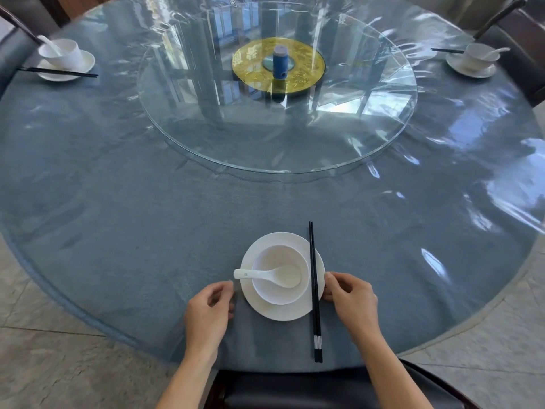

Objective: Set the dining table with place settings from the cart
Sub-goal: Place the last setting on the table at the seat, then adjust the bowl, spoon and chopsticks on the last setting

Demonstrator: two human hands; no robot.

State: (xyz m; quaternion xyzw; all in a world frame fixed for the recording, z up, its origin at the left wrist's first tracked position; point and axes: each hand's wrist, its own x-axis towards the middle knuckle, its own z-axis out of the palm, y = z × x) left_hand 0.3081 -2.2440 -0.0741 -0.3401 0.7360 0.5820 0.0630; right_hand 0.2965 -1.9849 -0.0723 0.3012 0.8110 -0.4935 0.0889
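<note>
Near desk edge: round white ceramic plate (280,312) carrying bowl, spoon and chopsticks; right hand (352,296) fingers pinch its right rim, left hand (211,308) loosely curled, empty, beside left rim; glazed, brittle, likely slippery, so grip opposite rims.

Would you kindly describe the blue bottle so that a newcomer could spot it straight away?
Start at the round glass turntable in the middle of the blue dining table. At its centre lies a gold disc, and the small blue bottle stands upright on it. It is the only coloured item; everything else on the table is white crockery or black chopsticks.
</note>
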